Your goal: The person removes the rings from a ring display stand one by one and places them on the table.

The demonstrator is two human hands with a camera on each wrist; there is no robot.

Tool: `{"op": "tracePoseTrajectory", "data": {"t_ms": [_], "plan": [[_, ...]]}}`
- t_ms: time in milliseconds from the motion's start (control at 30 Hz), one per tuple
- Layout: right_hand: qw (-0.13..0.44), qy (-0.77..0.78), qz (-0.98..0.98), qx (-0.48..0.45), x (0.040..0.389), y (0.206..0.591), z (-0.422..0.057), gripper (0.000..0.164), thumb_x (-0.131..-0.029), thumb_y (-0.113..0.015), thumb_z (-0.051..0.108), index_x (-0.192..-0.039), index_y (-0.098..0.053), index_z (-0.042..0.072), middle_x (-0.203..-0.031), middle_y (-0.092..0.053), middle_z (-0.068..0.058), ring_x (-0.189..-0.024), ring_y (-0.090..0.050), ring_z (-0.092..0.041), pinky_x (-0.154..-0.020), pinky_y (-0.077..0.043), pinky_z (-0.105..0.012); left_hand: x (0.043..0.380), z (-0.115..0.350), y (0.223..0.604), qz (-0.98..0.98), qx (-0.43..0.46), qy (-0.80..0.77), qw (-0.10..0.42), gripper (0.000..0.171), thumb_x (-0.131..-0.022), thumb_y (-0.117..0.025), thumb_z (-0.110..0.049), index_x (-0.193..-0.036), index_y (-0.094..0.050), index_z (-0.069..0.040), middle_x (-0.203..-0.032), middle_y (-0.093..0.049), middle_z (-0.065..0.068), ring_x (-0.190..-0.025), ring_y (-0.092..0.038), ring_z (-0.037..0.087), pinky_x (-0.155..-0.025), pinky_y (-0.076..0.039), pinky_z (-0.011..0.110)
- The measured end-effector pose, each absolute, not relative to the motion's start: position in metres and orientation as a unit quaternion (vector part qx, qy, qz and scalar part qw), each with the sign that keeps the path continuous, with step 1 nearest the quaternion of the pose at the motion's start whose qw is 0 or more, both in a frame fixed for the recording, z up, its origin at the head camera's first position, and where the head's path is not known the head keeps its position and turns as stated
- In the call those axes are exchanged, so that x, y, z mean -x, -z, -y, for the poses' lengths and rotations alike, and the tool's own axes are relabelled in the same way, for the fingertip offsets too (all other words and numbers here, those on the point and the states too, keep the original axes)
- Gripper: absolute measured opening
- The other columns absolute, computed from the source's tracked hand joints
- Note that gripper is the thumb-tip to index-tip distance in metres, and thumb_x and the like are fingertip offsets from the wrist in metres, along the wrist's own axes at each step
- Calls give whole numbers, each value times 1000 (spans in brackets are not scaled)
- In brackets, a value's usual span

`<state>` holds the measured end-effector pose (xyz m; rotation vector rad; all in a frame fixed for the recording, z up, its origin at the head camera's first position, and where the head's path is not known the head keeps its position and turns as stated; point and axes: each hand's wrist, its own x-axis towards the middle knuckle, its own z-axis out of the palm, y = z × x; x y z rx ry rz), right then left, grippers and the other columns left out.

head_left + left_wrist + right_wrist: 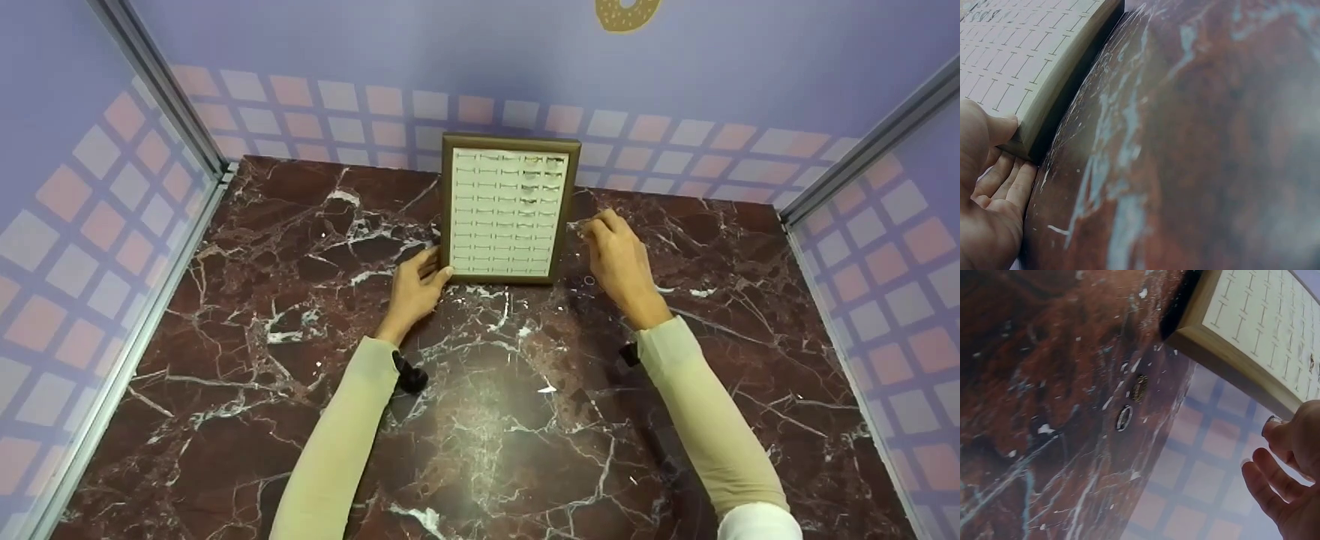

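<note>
Ring display [501, 280] stands tilted, its lower left corner gripped by the left hand [418, 283], thumb in front; if that hold slackens, it could slip and shed the rings [530, 187] seated toward the upper right of its pale slotted insert [501, 259]. Just right of it, the right hand [621, 259] has partly bent fingers; whether they pinch anything, I cannot tell. A low sweep might scatter the silver ring [1123, 418] and gold ring [1139, 388] near its lower right corner.

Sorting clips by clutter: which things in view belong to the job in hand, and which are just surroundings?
Likely job things:
- framed ring display
- rings in its slots
- loose silver ring
- loose gold-toned ring

Just surroundings:
- marbled tabletop
- checkered walls
- doughnut picture
</note>
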<state>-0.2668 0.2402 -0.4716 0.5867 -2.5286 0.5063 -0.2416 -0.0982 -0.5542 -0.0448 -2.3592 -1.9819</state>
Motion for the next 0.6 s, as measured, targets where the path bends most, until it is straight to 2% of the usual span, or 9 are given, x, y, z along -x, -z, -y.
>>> {"op": "tracePoseTrajectory", "data": {"t_ms": [600], "plan": [[189, -152, 953, -183, 259, 490, -266, 10, -98, -64, -6, -98, -74, -3, -104, -67, -16, -89, -71, -43, -70, -62, -60, 240, 98, 553, 767, 16, 641, 32, 53, -102, -71, -5, -151, -54, 8, -148, -59, 30, -139, -60, 42, -118, -53, 40]]}}
